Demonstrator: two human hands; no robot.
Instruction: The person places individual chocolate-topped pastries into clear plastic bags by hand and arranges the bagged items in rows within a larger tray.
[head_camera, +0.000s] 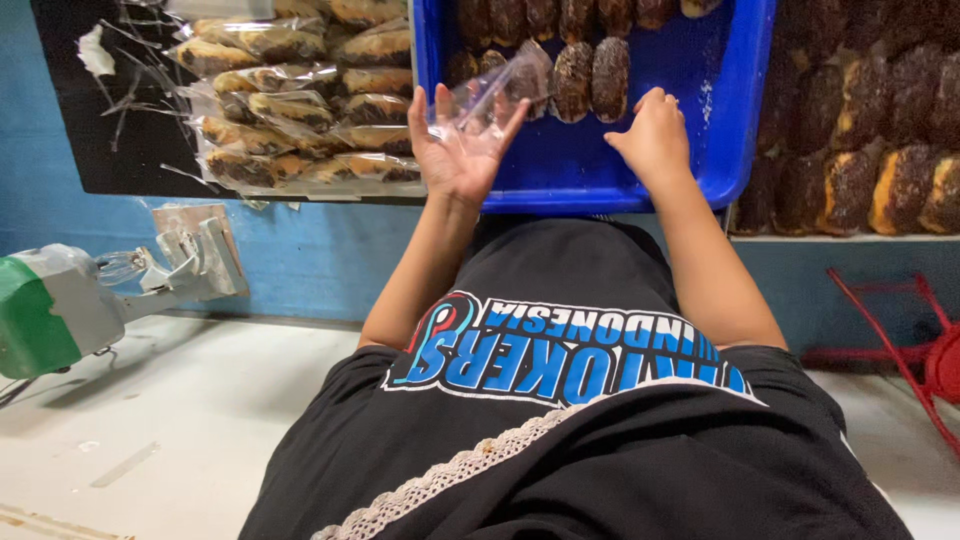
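Observation:
My left hand (455, 150) is raised, palm towards me, holding a clear plastic bag (495, 92) over the near left corner of a blue tray (720, 150). My right hand (655, 135) rests inside the tray on its bare blue floor, fingers curled, holding nothing that I can see. Just beyond it lie chocolate-sprinkled pastries (590, 75) in a row at the tray's far end. A pile of bagged pastries (300, 100) sits to the left of my left hand.
A tray of more sprinkled pastries (860, 130) stands to the right. A bag sealing tool (190, 255) with a green and grey body (40, 310) sits at the left. A red metal frame (900, 340) is at the lower right, on a pale floor.

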